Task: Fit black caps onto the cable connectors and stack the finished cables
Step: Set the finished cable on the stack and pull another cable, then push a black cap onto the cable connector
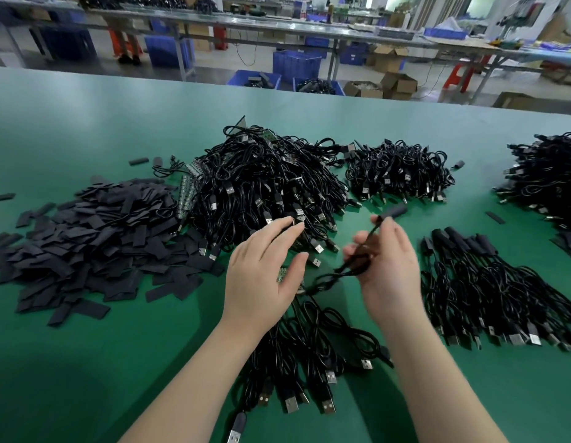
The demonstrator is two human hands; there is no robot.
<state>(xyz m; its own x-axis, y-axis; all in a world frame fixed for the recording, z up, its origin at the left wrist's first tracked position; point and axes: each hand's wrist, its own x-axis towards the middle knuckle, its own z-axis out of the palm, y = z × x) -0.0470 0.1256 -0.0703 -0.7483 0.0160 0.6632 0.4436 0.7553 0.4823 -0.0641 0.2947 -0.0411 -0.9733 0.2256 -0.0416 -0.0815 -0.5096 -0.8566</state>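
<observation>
A: Green bench mat, factory floor behind with blue bins. Which step?

B: Capped cable in transit, I'd say. Right hand has its fingers curled round a black cable; the capped end sticks up just past the fingertips. Motion blur there, so I can't tell for sure the cap is fully seated.

A: Left hand?

B: Left hand is flat-ish, fingers straight and slightly spread, holding nothing. Its fingertips hover at the near edge of the big uncapped cable pile. Thumb sits close to the trailing loop of the held cable.

A: Caps?

B: Loose black caps heap, well off to the outside of the left hand's little finger. Finished stack lies just beyond the right hand's outer edge, capped ends away from the person.

A: More cables?

B: Small bunch between the wrists, USB plugs toward the person.

A: Next move?

B: Judgement: right hand carries the cable outward and lays it on the finished stack, capped end aligned with the others. Left needs to pinch one connector from the pile, then a cap.
</observation>
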